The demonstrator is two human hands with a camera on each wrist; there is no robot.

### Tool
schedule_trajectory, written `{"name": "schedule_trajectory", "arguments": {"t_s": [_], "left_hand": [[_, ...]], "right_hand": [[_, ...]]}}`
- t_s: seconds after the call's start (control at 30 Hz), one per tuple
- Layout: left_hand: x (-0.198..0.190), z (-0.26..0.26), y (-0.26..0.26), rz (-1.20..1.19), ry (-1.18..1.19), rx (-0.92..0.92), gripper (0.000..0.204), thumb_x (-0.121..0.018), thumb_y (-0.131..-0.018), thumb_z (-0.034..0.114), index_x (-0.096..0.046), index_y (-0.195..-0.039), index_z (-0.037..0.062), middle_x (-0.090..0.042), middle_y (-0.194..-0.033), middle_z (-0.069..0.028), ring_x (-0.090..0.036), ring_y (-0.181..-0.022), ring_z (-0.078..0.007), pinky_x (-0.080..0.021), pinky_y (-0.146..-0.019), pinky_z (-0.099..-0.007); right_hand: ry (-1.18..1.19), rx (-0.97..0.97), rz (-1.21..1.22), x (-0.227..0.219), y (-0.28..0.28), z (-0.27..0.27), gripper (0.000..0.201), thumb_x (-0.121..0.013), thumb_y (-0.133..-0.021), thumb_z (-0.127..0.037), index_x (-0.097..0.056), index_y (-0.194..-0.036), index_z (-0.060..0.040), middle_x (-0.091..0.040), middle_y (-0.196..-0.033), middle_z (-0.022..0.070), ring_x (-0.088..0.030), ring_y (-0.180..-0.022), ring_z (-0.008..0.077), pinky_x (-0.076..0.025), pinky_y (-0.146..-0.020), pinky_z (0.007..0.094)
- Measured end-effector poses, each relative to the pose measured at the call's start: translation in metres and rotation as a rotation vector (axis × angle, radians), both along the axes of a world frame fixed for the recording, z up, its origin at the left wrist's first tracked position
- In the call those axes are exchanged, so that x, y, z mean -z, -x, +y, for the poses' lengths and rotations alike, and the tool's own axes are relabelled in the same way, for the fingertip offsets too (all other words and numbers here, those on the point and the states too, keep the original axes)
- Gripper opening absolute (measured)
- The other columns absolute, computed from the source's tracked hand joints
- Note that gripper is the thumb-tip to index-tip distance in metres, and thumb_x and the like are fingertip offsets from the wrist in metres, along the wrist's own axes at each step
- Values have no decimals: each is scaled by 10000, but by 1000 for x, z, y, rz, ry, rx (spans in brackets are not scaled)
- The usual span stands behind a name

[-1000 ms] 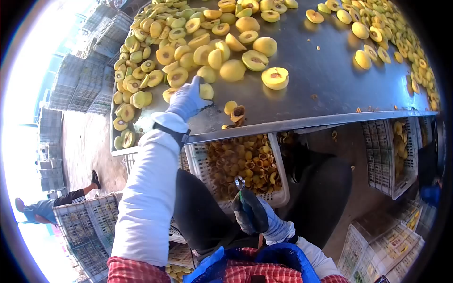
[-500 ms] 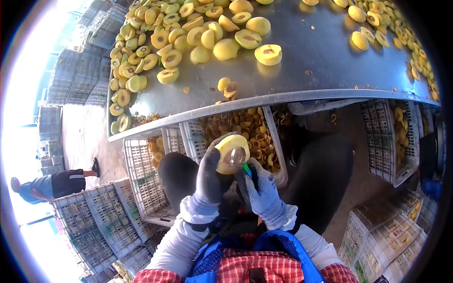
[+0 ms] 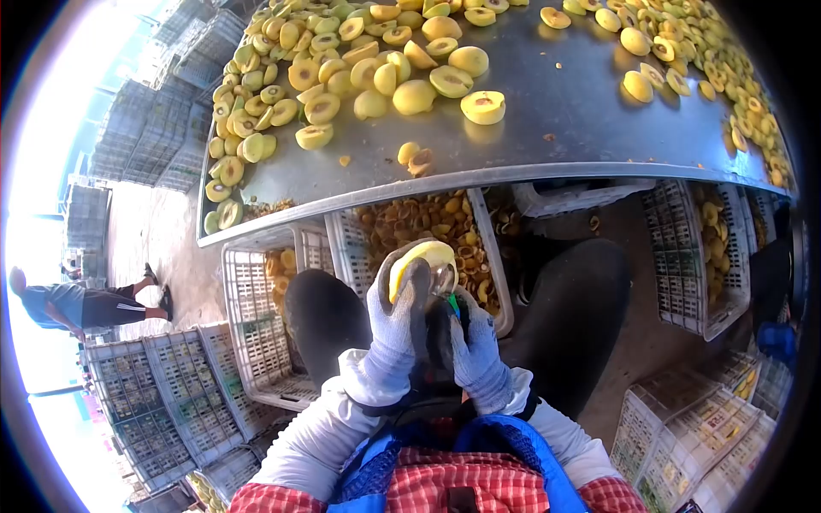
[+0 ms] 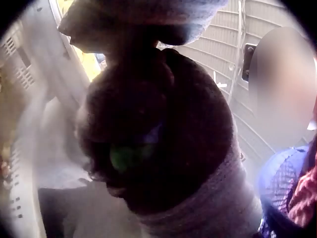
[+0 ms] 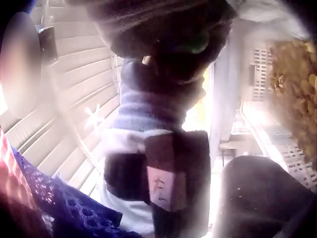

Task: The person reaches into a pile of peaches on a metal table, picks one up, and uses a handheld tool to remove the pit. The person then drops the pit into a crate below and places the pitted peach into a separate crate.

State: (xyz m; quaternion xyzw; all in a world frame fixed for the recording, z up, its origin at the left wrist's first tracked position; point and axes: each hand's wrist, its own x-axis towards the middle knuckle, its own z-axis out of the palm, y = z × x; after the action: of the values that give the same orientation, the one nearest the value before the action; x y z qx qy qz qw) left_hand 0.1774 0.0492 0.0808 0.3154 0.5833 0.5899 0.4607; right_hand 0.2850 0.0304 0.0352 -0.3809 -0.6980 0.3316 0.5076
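In the head view, my gloved left hand [image 3: 395, 329] grips a halved yellow fruit, like a peach [image 3: 438, 251], with the thumb across its near side. My gloved right hand [image 3: 481, 350] holds a small metal spoon-like tool [image 3: 443, 279] by its green handle [image 3: 453, 304]. The tool's metal head is right at the cut face of the fruit, partly hidden behind the left fingers. In the left wrist view, a bit of green handle [image 4: 130, 156] shows inside the dark right glove.
Many fruit halves [image 3: 414, 97] lie on the metal table [image 3: 547, 150] ahead, with scraps [image 3: 420, 162] near its edge. Under it stand a crate of cut fruit pieces [image 3: 489, 256] and another white crate [image 3: 256, 333]. Crates are stacked at left; a person [image 3: 77, 306] walks there.
My left hand has taken a fruit half from the table and brought it over the lap to the tool. Since half a second ago, the fruit has turned, its cut face now angled rightward.
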Motion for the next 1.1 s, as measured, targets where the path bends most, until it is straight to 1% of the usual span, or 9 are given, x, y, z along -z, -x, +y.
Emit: {"name": "schedule_trajectory", "arguments": {"t_s": [0.13, 0.4, 0.5, 0.67, 0.73, 0.83, 0.9, 1.0, 1.1], "left_hand": [[-9, 0, 2, 146, -41, 105, 316, -602, -907, 192, -566, -1116, -42, -635, -989, -96, -585, -911, -127, -473, -802, -252], [-5, 7, 18, 72, 21, 400, 410, -571, -917, 309, -553, -1162, -20, -628, -1004, -71, -572, -882, -103, -471, -773, -246], [-5, 3, 10, -347, 104, 397, 397, -542, -929, 328, -566, -1121, -18, -627, -955, -80, -590, -850, -140, -480, -754, -267], [1, -16, 14, -956, 207, -43, 435, -585, -882, 458, -577, -1051, 57, -627, -926, -81, -606, -860, -192, -509, -770, -326], [9, -26, 50, -537, 118, -332, 394, -590, -889, 382, -557, -1098, 49, -623, -934, -85, -610, -857, -201, -515, -764, -335], [21, -76, 187, 473, 24, -259, 336, -607, -906, 173, -544, -1199, 20, -628, -948, -95, -630, -860, -214, -527, -753, -322], [-38, -76, 232, 1390, 614, 164, 466, -705, -817, 348, -586, -1154, 49, -666, -993, -124, -645, -884, -222, -508, -783, -317], [-56, -48, 314, 1715, 837, 571, 702, -672, -727, 586, -543, -1197, 81, -644, -987, -148, -643, -848, -269, -504, -766, -409], [-86, 64, 311, 1621, 299, 264, 503, -723, -774, 393, -581, -1127, 64, -626, -913, -143, -633, -776, -258, -506, -686, -347]], "right_hand": [[-32, -25, -13, 20, 3, -16, 305, -562, -877, -44, -475, -1154, 50, -533, -1076, 277, -558, -757, 380, -463, -620, 397], [1458, -814, 1087, -34, -15, -3, 416, -402, -955, -487, -512, -915, -88, -494, -661, 36, -458, -493, 137, -390, -442, 246], [1639, -1338, 1555, -28, -11, 3, 421, -410, -939, -540, -504, -871, -135, -476, -614, -8, -458, -482, 109, -399, -464, 236], [1559, -1306, 1539, -18, 0, -6, 488, -416, -916, -585, -490, -828, -111, -425, -538, -11, -366, -371, 115, -303, -350, 238], [1684, -1028, 1140, -19, 1, -2, 479, -443, -914, -571, -502, -828, -104, -431, -537, -9, -367, -363, 111, -308, -345, 234], [1507, -876, 219, -10, -3, 13, 446, -523, -907, -501, -577, -963, -61, -490, -574, 13, -505, -467, 175, -396, -434, 285], [294, -727, -386, -19, -14, 23, 401, -566, -893, -424, -577, -1025, -46, -576, -639, 87, -598, -589, 274, -472, -553, 348], [649, -799, -680, -83, -22, 94, 365, -632, -839, -344, -574, -1048, -50, -637, -774, 167, -640, -728, 322, -500, -700, 372], [533, -731, -834, -110, -14, 183, 419, -678, -795, -350, -567, -1074, -58, -655, -864, 186, -660, -826, 301, -495, -748, 386]]}}
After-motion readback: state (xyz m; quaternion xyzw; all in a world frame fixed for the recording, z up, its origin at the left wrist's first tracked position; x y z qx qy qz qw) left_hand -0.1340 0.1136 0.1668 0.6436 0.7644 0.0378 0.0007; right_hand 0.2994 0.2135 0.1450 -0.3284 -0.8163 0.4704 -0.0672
